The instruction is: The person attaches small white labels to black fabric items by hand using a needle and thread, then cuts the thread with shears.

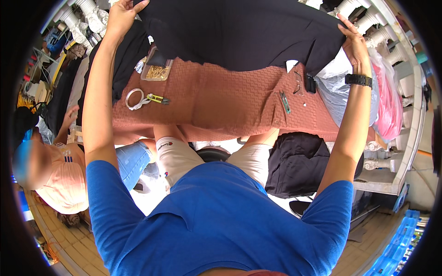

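Note:
A wide piece of black cloth (pixel 244 34) is stretched between my raised arms at the far side of the table. My left hand (pixel 122 17) is closed on its upper left edge, the fingertips partly cut off by the picture's top. At the right edge of the cloth, my right hand (pixel 355 45) pinches the fabric between thumb and fingers. Below the cloth lie green thread snips (pixel 285 102), eyeglasses (pixel 298 83), and a yellow-green cutter tool (pixel 158 99) beside a white ring-shaped roll (pixel 135 99). A clear box (pixel 157 72) holds many small gold-coloured pieces.
A brown textured cloth (pixel 216 96) covers the table. Plastic-wrapped bundles (pixel 386 99) stand at the right by a white balustrade (pixel 389 57). Another person (pixel 62 177) sits close on my left. A black bag-like bundle (pixel 299 163) lies beside my right leg.

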{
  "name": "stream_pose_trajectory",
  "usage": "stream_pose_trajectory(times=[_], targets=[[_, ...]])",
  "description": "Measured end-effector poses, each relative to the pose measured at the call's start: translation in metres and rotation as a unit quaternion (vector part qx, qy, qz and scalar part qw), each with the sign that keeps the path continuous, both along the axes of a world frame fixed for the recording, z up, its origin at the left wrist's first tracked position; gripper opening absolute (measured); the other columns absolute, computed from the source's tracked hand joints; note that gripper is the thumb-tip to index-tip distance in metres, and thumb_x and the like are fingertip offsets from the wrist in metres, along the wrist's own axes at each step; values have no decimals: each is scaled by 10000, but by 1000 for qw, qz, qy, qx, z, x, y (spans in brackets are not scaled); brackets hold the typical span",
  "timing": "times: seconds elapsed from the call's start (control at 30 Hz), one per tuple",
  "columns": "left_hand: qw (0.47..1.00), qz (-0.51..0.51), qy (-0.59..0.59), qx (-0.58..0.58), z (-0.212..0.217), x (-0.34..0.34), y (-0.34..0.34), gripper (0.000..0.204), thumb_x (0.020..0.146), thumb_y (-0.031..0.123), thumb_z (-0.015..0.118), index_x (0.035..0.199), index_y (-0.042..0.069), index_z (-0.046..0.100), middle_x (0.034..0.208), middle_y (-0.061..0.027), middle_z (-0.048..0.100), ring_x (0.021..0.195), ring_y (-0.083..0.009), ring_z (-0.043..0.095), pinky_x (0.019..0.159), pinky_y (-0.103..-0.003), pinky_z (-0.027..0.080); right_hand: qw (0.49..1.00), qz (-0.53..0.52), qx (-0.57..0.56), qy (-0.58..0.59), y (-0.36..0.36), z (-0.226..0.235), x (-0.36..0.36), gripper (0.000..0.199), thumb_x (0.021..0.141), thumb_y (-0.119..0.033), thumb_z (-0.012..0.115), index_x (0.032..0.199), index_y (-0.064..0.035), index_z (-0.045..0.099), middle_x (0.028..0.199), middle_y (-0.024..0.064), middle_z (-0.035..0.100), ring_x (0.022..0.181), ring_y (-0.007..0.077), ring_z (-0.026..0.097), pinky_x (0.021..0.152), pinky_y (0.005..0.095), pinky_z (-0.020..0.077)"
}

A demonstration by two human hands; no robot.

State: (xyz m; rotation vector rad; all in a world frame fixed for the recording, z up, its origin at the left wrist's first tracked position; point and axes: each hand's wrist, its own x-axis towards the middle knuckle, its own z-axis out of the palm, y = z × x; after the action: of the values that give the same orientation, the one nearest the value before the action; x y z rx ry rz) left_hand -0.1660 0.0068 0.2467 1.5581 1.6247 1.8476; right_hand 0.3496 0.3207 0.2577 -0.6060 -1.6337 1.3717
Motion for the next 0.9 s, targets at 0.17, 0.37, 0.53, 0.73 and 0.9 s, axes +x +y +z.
stream_pose_trajectory(times=[0.17,0.37,0.53,0.73,0.9], targets=[[994,55,69,-63,-28,-38,26,293,917,130,746,1208,97,737,1107,-23,726,1019,-91,631,930,-221,479,995,-86,29,-38,-24,-15,-21,275,906,-86,722,1173,-17,729,1158,56,726,966,137,675,971,292,502],[992,29,-15,-118,-46,-48,42,297,970,94,665,1264,77,700,1216,-41,681,1092,-110,600,1002,-261,456,989,-138,42,-25,6,-46,-34,325,859,33,718,1174,-42,742,1204,85,690,1001,129,632,931,252,480],[997,43,18,-58,-46,-30,5,328,955,60,655,1281,63,687,1247,-24,673,1123,-91,574,1026,-258,415,984,-174,8,-34,-41,-42,-23,333,852,-63,770,1184,-53,742,1173,45,704,1022,102,615,870,235,448],[981,7,-86,-175,-88,26,-91,325,935,-16,630,1252,30,689,1242,-41,681,1094,-111,605,1012,-261,423,986,-163,-22,9,-112,-111,35,257,873,28,726,1121,-39,725,1037,-12,708,871,64,599,840,238,457],[966,-30,-59,-248,-177,53,-155,328,899,-102,616,1180,31,721,1137,-13,652,1071,-116,591,975,-242,431,968,-96,-228,-36,-178,-217,79,304,852,52,745,1144,7,675,962,32,690,820,107,647,804,236,534]])
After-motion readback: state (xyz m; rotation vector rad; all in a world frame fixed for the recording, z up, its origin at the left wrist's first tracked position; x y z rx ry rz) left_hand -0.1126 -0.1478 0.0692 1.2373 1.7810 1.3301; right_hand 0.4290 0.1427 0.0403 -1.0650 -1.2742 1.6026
